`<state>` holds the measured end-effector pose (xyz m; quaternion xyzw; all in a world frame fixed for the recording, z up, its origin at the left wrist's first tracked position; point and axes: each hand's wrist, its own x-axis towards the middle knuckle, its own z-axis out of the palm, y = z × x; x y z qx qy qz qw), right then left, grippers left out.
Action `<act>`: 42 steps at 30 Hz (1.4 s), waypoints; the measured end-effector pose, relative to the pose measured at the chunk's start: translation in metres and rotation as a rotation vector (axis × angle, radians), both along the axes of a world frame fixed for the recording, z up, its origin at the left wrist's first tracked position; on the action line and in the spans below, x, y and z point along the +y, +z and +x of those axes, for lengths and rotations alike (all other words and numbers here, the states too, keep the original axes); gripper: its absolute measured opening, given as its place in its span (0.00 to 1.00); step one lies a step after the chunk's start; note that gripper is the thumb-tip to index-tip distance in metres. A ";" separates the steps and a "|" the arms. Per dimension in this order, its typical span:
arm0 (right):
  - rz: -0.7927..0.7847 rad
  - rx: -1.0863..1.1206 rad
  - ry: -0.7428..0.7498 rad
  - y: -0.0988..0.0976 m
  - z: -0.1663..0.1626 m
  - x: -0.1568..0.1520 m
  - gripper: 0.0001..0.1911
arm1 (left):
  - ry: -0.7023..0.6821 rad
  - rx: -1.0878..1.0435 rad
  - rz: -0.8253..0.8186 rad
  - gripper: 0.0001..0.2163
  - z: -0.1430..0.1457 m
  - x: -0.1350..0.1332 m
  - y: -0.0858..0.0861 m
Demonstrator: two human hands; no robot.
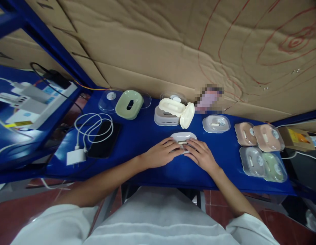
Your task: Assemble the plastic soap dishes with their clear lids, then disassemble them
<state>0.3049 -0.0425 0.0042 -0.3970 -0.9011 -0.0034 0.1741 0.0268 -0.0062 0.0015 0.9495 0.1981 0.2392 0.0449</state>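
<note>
A small whitish soap dish point(183, 136) with a pale bar-like piece at its middle lies on the blue table in front of me. My left hand point(165, 152) grips its left side, fingers bent over the rim. On the opposite side, my right hand point(201, 154) holds it the same way, and the fingers of both hands hide part of the front edge. Just behind it, a cream oval tray point(171, 106) rests on a greyish dish point(166, 119). Another cream tray point(187, 115) leans against their right side.
Farther left are a green dish point(129, 104), clear lids point(106, 102), a black phone point(105, 139) and a white charger point(76, 156) with coiled cable. Rightward stand a lidded clear dish point(216, 123) and several lidded dishes point(268, 137). A cardboard wall point(147, 44) closes the back.
</note>
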 end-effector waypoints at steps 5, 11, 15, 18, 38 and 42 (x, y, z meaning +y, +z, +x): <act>0.052 -0.121 0.026 0.002 -0.009 0.005 0.18 | 0.030 0.040 -0.020 0.16 -0.004 0.002 -0.001; -0.045 -0.055 0.055 0.000 -0.020 0.016 0.20 | 0.010 -0.101 -0.080 0.11 -0.018 0.014 0.001; -0.080 -0.010 0.046 -0.002 -0.019 0.015 0.20 | 0.251 -0.243 -0.081 0.07 -0.044 0.033 0.009; -0.097 0.015 0.036 -0.003 -0.017 0.013 0.21 | 0.644 -0.234 -0.048 0.09 -0.062 0.051 0.019; -0.137 0.052 -0.004 -0.003 -0.016 0.013 0.20 | 0.915 -0.333 -0.131 0.09 -0.052 0.089 0.031; -0.138 0.048 -0.009 -0.002 -0.016 0.012 0.21 | 0.810 -0.482 -0.175 0.08 -0.059 0.092 0.030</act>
